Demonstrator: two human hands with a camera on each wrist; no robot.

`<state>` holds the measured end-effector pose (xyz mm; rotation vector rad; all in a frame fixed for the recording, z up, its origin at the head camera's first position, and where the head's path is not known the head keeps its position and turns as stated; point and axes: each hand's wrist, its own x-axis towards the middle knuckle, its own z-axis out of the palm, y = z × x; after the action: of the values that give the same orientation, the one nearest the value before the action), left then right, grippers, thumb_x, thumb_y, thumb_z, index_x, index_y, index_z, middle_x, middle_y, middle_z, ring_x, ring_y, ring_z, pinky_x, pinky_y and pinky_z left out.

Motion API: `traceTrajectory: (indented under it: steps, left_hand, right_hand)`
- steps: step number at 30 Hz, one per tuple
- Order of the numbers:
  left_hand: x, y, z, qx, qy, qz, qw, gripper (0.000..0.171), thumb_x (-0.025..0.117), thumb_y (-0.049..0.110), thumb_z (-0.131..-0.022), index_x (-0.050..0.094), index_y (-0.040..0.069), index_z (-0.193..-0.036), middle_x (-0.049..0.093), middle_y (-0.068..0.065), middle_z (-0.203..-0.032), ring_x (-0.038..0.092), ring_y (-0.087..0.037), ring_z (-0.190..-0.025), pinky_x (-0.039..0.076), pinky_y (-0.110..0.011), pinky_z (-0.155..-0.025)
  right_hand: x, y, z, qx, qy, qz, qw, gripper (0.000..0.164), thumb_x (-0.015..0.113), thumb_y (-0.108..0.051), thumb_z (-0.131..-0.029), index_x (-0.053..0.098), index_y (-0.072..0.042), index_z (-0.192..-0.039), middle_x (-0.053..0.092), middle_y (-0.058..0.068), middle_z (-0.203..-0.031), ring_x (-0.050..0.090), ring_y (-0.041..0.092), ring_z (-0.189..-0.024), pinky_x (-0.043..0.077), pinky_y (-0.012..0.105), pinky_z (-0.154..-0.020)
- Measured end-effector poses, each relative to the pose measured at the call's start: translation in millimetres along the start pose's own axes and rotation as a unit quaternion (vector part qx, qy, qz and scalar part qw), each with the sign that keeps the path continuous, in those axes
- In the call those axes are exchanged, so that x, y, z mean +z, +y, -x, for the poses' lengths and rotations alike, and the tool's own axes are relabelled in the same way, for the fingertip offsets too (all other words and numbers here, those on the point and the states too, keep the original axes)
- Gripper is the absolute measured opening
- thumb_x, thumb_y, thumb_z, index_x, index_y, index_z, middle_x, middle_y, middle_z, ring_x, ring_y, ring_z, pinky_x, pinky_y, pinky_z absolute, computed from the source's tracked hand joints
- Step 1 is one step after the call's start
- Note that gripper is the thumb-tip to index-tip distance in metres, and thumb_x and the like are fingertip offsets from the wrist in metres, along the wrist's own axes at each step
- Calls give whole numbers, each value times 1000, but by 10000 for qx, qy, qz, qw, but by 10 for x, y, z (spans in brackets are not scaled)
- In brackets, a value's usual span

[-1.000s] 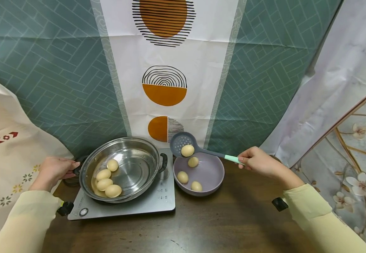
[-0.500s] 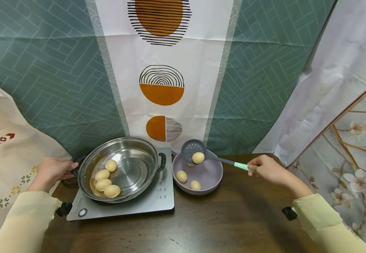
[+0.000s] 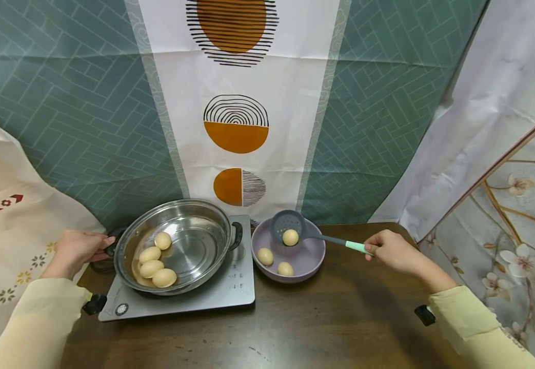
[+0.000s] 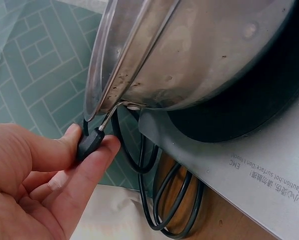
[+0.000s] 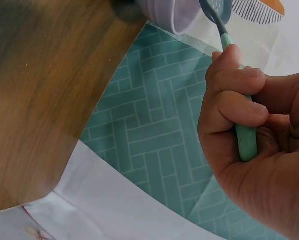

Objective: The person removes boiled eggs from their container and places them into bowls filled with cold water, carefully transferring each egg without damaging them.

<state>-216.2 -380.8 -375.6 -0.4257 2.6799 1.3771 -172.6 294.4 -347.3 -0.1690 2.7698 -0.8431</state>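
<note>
My left hand (image 3: 79,248) pinches the black side handle (image 4: 91,143) of a wide steel pan (image 3: 198,256) between thumb and fingers. Several pale eggs (image 3: 164,278) lie together on the left side of the pan. In my right hand (image 3: 393,251) is the mint green handle (image 5: 246,142) of a grey slotted skimmer (image 3: 282,221), fingers curled round it. The skimmer's head is over a mauve bowl (image 3: 311,259), with one egg (image 3: 290,237) at its lower edge. Two more eggs show in the bowl, one at the left (image 3: 265,257) and one at the front (image 3: 285,269).
Under the pan is a silver induction cooker (image 3: 202,305), with black cable loops (image 4: 182,200) by its left side. The wooden table (image 3: 322,323) runs along the front. A patterned cloth (image 3: 369,128) hangs close behind the pan and bowl.
My right hand has moved right and down, bringing the skimmer with its egg from the bowl's back left edge to over the bowl. The left hand stays on the pan handle.
</note>
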Motion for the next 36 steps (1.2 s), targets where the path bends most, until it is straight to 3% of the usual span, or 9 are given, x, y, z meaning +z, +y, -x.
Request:
traceTrajectory:
  steps: [10, 20, 25, 36]
  left_hand:
    - [-28, -22, 8, -73, -57, -27, 10000, 53, 65, 24, -87, 54, -18, -118, 63, 8, -74, 67, -7, -64, 60, -30, -64]
    - [32, 53, -46, 32, -36, -111, 9999, 50, 64, 24, -88, 56, -17, -117, 64, 5, -76, 67, -8, -63, 60, -29, -63]
    - [13, 13, -38, -45, 5, -133, 9999, 48, 62, 22, -89, 56, -16, -118, 64, 6, -75, 66, -7, -63, 60, -29, -63]
    - [-2, 13, -29, -63, -114, -36, 9999, 51, 64, 23, -88, 54, -18, -118, 63, 8, -74, 66, -6, -63, 60, -28, -64]
  right_hand:
    - [86, -7, -7, -14, 29, 180, 9998, 20, 51, -15, -95, 68, -5, -92, 64, 0, -74, 34, 11, -54, 30, 22, -45]
    - [112, 21, 60, 111, 39, 366, 9993, 19, 52, -14, -94, 67, -7, -86, 61, 0, -74, 36, 12, -56, 32, 23, -47]
    - [117, -26, 32, 54, 70, 457, 9989, 20, 51, -11, -93, 66, -10, -81, 59, 1, -73, 34, 11, -52, 30, 22, -45]
    - [168, -64, 33, 8, 251, 749, 9969, 19, 51, -7, -91, 66, -11, -80, 61, -1, -72, 42, 13, -58, 35, 24, -49]
